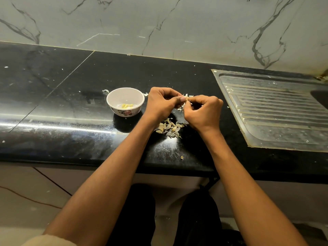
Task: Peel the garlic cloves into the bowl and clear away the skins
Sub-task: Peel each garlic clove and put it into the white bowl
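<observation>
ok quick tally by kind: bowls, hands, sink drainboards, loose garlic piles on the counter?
Bowl, white, a few peeled cloves inside: 1
Hands, left hand and right hand, both pinching one garlic clove: 2
Steel drainboard: 1
Pile of cloves and skins: 1
Total: 5

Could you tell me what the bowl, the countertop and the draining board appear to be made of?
Bowl: glossy white ceramic or melamine, floral print. Countertop: polished black stone, mirror-like glare. Draining board: dull stainless steel, pressed ribs.
</observation>
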Tool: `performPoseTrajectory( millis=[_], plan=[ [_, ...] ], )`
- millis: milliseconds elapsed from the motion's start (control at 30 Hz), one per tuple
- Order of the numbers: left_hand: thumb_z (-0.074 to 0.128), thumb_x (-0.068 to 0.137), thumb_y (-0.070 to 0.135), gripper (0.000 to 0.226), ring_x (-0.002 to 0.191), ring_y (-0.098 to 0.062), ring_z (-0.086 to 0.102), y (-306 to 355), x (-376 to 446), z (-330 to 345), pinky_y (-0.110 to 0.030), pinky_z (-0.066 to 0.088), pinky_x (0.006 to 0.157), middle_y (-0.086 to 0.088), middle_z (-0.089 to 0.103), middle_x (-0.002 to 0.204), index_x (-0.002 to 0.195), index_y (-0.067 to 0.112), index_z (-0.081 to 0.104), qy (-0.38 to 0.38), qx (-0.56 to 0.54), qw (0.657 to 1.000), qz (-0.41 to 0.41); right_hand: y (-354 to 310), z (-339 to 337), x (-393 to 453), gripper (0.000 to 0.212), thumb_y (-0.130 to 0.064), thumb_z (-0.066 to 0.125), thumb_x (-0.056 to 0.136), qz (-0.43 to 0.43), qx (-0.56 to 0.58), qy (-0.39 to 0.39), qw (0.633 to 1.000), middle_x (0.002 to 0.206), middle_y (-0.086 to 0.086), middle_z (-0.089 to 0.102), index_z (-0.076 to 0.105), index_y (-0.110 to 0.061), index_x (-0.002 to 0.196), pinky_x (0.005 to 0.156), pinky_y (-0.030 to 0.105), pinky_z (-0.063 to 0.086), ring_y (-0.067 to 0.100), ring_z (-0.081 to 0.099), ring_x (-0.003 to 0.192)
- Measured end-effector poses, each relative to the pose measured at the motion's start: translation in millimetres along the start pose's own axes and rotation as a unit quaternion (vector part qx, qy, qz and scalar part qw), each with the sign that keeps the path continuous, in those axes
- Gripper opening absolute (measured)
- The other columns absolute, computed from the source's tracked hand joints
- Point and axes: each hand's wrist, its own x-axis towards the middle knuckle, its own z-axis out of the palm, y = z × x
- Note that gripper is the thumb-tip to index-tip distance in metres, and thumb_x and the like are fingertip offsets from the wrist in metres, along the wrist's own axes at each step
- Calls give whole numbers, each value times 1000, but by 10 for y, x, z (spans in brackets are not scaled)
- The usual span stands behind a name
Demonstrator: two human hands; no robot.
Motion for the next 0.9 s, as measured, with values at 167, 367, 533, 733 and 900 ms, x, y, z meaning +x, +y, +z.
performPoseTrajectory(
  millis=[167, 367, 533, 733, 900],
  plan=[
    [77, 86, -2, 5, 70, -19, 69, -16, 13, 1, -30, 60, 72, -15, 74, 77, 83, 3, 76, -10, -7, 1000, 10, 20, 12, 27, 7, -12, 77, 80, 71, 60, 9, 996, 68, -6, 75, 84, -15, 80, 56, 32, 60, 3, 70, 57],
    [69, 94, 0, 5, 72, -21, 67, -14, 28, 32, -34, 60, 75, -14, 71, 78, 89, 1, 71, -28, -27, 999, 0, -27, 30, 76, 21, -6, 79, 83, 203, 164, 7, 965, 61, 3, 73, 77, -19, 67, 51, 35, 59, 17, 68, 48],
    [62, 99, 3, 14, 68, -17, 66, -14, 39, 28, -29, 59, 71, -17, 70, 80, 97, -8, 69, -23, -47, 998, -18, -36, 38, 95, 16, -1, 80, 85, 267, 239, 1, 934, 66, 9, 75, 78, -10, 71, 47, 24, 52, 17, 68, 51],
    [71, 93, 3, 8, 69, -17, 67, -42, 51, 18, -31, 59, 73, -12, 72, 79, 98, -4, 72, -12, -61, 997, -36, 36, 33, 125, 12, -4, 79, 86, 275, 189, 20, 943, 68, 7, 75, 79, -11, 76, 54, 32, 57, 16, 67, 54],
    [72, 91, -1, 7, 71, -15, 66, -39, 43, 23, -31, 60, 74, -8, 71, 77, 97, -5, 71, -9, -58, 998, -35, 82, 13, 108, 12, -13, 73, 90, 175, 9, -35, 984, 84, -7, 75, 83, -14, 98, 76, 22, 57, 4, 68, 76]
  ],
)
